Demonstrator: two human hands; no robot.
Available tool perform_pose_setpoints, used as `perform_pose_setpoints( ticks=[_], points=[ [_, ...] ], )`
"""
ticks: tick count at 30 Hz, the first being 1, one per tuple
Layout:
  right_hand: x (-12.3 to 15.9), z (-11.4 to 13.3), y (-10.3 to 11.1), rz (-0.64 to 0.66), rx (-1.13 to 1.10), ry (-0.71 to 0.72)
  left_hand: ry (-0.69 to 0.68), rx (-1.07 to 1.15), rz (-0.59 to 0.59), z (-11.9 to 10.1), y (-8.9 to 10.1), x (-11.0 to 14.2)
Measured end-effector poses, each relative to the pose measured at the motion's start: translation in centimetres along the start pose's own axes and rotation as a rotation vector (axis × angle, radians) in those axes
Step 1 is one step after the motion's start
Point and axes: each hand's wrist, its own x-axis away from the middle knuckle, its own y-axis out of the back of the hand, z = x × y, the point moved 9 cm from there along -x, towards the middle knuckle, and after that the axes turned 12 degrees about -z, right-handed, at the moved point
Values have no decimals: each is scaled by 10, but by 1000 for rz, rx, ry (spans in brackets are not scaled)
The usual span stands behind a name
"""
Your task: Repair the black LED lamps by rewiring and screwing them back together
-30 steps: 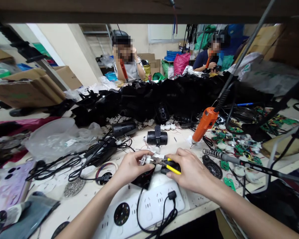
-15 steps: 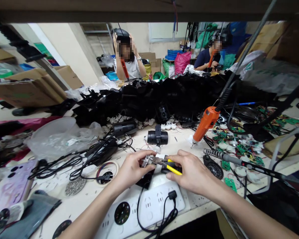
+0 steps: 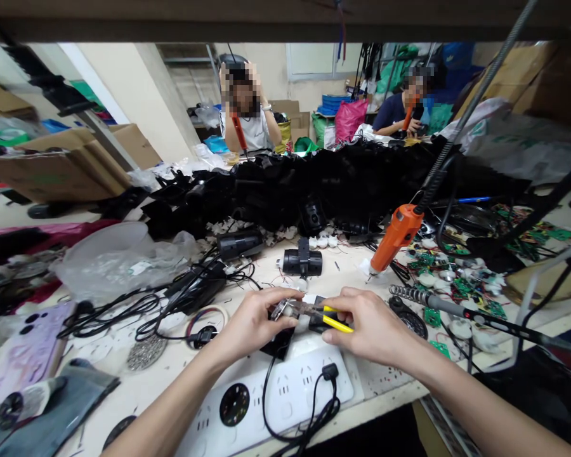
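Observation:
Between the thumb and fingers of my left hand [image 3: 257, 318] is a small part with a metallic look [image 3: 283, 309], too small to name exactly. My right hand [image 3: 361, 324] is closed round the yellow handles of a pair of pliers [image 3: 335, 320]. The jaws point left and reach close to the small part; whether they touch it I cannot tell. Under my hands lies a black box-like object [image 3: 276, 346], partly hidden. Just beyond them a black cylindrical housing [image 3: 302, 261] rests on the white worktable [image 3: 247, 285].
A white power strip [image 3: 285, 397] with a plugged-in cord lies nearest me. An orange electric screwdriver [image 3: 396, 238] hangs at right, near a soldering iron [image 3: 485, 317] and green circuit boards [image 3: 438, 266]. Black parts [image 3: 276, 184] are heaped behind. Two people sit across the table.
My right hand and the pliers have shifted slightly to the right, and the jaws sit a little farther from my left fingers. My left hand keeps its hold on the small part.

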Motion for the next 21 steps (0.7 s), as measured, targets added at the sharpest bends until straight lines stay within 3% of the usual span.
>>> perform_pose_setpoints(
  ticks=[14,21],
  points=[
    [-1,-1,-3,8,39,13,2,-38,-16,4,-2,-2],
    [2,6,0,-50,112,81,26,-68,3,8,-3,3]
  ],
)
